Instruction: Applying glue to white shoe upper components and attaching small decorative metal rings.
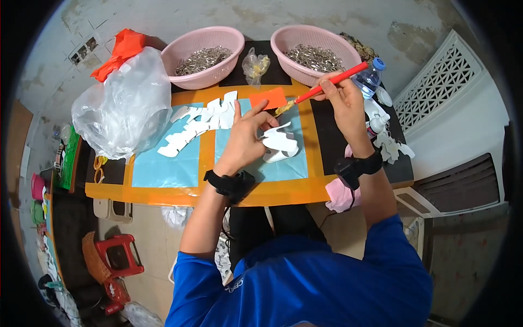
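Note:
My right hand (342, 102) is closed round a red-handled brush (332, 82), tilted down to the left, with a clotted yellowish tip. That tip lies beside the fingers of my left hand (248, 133) and an orange piece of card (268, 99). The left thumb and a finger come together in a pinch near the tip, while another finger points up. Whatever small thing sits in the pinch is mostly hidden. Just below these fingers, curled white cut pieces (280, 143) rest on a light blue sheet (267, 171). More white cut pieces (199, 122) lie in overlapping rows further left.
Two pink baskets (177, 48) of small metal clips stand at the back, with a small plastic bag (255, 66) between them. A big clear bag (122, 109) occupies the left. At right are a water bottle (369, 79), white scraps (388, 150) and a white plastic chair (436, 82).

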{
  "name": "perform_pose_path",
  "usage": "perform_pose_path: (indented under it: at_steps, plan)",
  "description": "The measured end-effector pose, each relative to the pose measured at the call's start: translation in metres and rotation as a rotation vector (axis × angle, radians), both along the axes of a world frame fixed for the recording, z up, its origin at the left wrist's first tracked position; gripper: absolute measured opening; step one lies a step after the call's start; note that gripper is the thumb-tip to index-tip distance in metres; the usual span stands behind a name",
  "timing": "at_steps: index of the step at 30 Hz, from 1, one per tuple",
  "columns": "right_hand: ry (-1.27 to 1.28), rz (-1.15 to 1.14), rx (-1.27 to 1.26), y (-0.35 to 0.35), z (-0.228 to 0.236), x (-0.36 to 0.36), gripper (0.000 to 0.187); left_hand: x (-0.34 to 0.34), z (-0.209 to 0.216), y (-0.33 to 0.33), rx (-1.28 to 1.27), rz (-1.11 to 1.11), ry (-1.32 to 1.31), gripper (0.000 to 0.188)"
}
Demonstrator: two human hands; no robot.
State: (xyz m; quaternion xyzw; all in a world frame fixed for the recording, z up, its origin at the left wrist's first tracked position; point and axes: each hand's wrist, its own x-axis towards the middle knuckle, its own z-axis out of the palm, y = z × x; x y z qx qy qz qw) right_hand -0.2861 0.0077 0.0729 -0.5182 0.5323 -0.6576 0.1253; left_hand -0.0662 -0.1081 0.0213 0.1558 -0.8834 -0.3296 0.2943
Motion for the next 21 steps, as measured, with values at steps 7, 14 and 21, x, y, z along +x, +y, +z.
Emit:
perform_pose_path:
  at_steps: [7, 14, 21]
  plan:
    - [-0.025, -0.011, -0.04, 0.021, 0.007, -0.011, 0.019, -0.002, 0.003, -0.001, 0.176, -0.013, 0.003, 0.023]
    - [-0.008, -0.032, -0.051, 0.037, 0.022, -0.007, 0.019, 0.0, 0.002, -0.006, 0.264, -0.035, 0.007, 0.027]
    - [0.046, -0.048, -0.198, 0.046, 0.039, 0.015, 0.02, 0.0, 0.006, -0.004, 0.335, -0.04, 0.006, 0.031]
